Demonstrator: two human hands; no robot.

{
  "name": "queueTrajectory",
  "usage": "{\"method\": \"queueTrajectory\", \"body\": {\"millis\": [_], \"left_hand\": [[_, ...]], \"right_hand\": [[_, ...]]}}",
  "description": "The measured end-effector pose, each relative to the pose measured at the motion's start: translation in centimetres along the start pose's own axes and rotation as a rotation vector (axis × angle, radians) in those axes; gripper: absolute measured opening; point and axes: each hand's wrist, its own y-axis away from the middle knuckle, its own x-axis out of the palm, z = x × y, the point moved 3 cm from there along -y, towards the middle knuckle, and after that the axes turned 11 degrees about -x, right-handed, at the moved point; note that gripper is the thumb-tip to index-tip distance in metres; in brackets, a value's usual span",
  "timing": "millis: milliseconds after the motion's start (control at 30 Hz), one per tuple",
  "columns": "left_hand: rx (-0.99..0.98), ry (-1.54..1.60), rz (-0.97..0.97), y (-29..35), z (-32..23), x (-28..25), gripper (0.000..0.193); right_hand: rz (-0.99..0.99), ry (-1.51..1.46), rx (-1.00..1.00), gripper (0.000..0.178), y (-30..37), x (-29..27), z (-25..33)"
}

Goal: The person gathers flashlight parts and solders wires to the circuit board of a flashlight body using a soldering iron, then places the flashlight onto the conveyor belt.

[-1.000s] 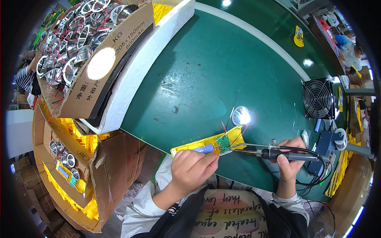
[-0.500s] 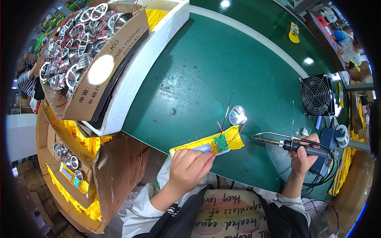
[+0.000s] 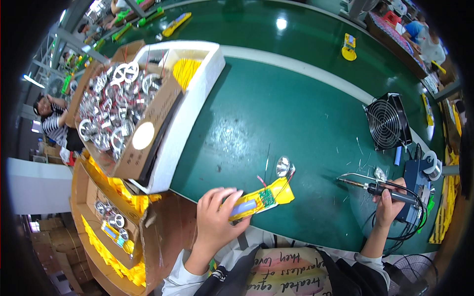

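My left hand (image 3: 217, 217) grips the near end of a yellow flashlight housing half (image 3: 284, 192), thumb and fingers on either side. Inside the housing lie a blue cylindrical battery (image 3: 243, 207) and a green circuit board (image 3: 266, 198) with thin wires. Just beyond its far end sits a silver reflector (image 3: 283, 166) on the green table, with wires leading toward the housing. Off to the right, my right hand (image 3: 389, 209) is closed around a soldering iron (image 3: 374, 189), its tip pointing left, apart from the board.
A white foam box (image 3: 197, 106) and a cardboard box (image 3: 165, 111) of reflectors stand at left, a carton (image 3: 153, 237) of yellow parts below. At right are a black fan (image 3: 387, 122), soldering station (image 3: 416, 183) and solder spool (image 3: 432, 164). Another yellow housing (image 3: 349, 48) lies beyond the pale rail.
The view has shifted. My left hand has changed its hold, now wrapping the housing's end with the fingers opened wider, and the housing is tilted more. My right hand still holds the soldering iron.
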Motion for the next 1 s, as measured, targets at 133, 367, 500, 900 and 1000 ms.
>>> {"method": "queueTrajectory", "body": {"millis": [133,367,500,900,1000], "left_hand": [[-0.05,0.076,0.27,-3.3,-0.1,-0.1,0.037],[-0.091,0.058,0.151,-22.3,-4.3,2.5,0.037],[-0.183,-0.013,-0.071,-37.0,-3.6,8.4,0.041],[0.198,0.206,-0.27,-39.4,-9.8,20.7,0.026],[0.111,0.413,0.187,-37.7,-16.1,24.7,0.03]], "right_hand": [[-0.111,0.024,0.035,0.027,0.7,-1.5,-0.7],[-0.198,0.017,0.216,0.023,0.7,-3.0,0.0],[-0.136,0.063,0.304,0.019,2.0,-3.7,-2.8],[-0.085,0.341,0.144,0.015,-1.0,-4.7,0.2],[-0.142,0.293,0.225,0.012,-0.5,-5.1,-0.6]]}}
